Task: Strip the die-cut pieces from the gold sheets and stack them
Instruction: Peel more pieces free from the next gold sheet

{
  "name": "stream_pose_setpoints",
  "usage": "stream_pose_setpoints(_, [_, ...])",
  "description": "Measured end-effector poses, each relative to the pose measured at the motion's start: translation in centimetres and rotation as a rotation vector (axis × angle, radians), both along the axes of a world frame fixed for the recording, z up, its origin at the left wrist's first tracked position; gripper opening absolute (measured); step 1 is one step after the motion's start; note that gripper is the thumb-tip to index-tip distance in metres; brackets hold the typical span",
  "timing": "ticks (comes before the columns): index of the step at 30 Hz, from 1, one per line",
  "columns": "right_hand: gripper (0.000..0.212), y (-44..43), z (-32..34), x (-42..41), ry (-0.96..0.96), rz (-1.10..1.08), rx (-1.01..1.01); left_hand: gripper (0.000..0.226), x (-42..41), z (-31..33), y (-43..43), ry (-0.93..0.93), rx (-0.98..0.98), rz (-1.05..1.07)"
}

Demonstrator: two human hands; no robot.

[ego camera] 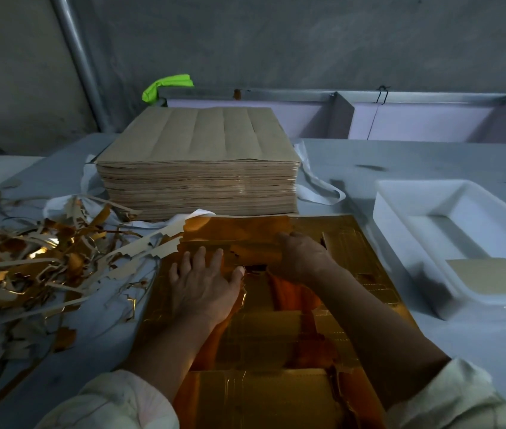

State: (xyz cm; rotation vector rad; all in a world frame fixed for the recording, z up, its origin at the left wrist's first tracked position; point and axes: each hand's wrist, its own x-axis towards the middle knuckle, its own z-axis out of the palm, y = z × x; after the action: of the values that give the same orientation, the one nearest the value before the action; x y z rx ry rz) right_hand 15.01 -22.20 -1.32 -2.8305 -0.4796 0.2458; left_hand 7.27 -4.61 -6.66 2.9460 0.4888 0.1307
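**Work on gold sheet (353,243)**

Fingertips of the right hand (302,253) are hidden as it curls around a lifted gold piece (257,252). Left hand (205,280) presses flat, fingers spread, on the near-centre gold sheet. White tray (400,230), right, holds a beige stack (490,275).

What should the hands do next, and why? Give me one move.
Probably pull the gold piece free with the right hand, whose fingers seem to curl on it, while the left hand lies flat holding the gold sheet down. The white tray beside it already holds one tan piece.
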Motion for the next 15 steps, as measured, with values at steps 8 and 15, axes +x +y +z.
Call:
stream_pose_setpoints(8, [0.030,0.2,-0.2,-0.8,-0.155,0.139,-0.099,0.077,-0.1,-0.1,0.0,0.000,-0.005,0.002])
stream_pose_setpoints(15, [0.016,0.2,0.0,-1.7,-0.202,0.190,-0.151,0.056,1.3,2.5,0.1,0.112,0.014,-0.007])
